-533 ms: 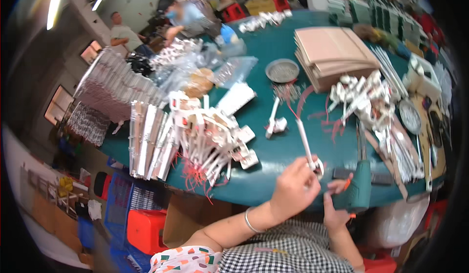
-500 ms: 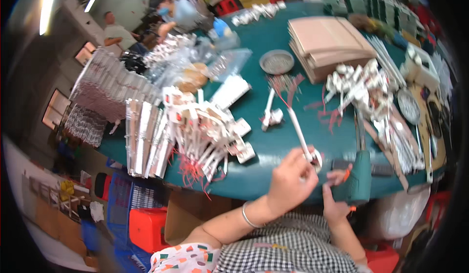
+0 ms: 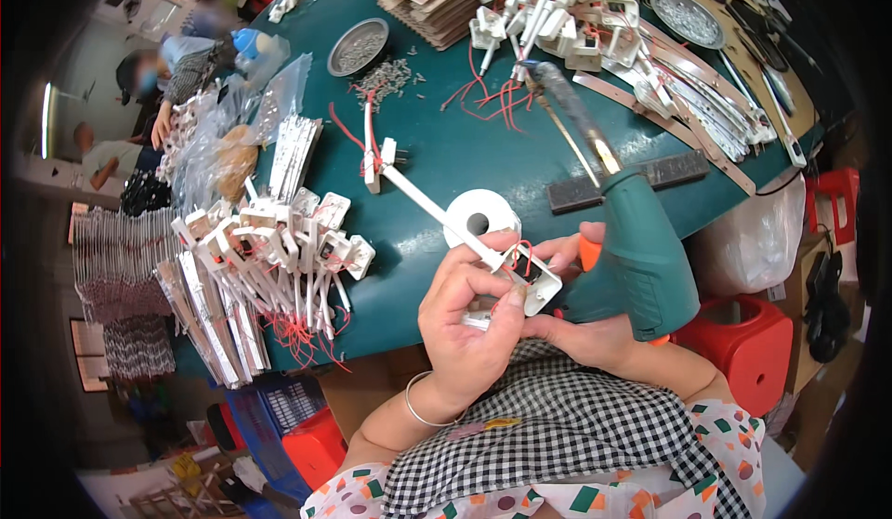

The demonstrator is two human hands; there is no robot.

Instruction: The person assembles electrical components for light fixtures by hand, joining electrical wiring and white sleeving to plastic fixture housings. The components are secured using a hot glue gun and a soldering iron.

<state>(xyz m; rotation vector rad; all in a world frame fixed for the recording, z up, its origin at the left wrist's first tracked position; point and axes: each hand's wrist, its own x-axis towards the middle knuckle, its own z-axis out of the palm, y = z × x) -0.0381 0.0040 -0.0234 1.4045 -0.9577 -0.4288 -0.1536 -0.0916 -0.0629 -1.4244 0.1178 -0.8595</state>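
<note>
- Far left: a pile of white plastic tubes with boxy ends and red wires [image 3: 283,249] lies on the green tabletop [image 3: 437,147].
- Next: a round grey dish [image 3: 340,69] has small metal fasteners [image 3: 390,77] heaped just beside it.
- Centre: my left grip [image 3: 469,322] is clamped where a slim white plastic tube [image 3: 429,205] meets its open, boxy white plastic housing [image 3: 544,294]. This workpiece is in front of my apron, its tube slanting away to the upper left.
- Handling: I judge the workpiece light, stiff and slightly slippery. Hold it at the tube-to-housing joint. Treat the thin red wire loop [image 3: 526,248] as the fragile part; do not pinch it.
- Right of centre: my right grip [image 3: 599,338] has fingers and thumb at the housing. The green pistol-shaped tool with orange parts [image 3: 650,259] hides the palm; I cannot tell how firmly this grip is closed, or on what.
- Beyond the tool: a dark grey bar [image 3: 571,197] lies flat.
</note>
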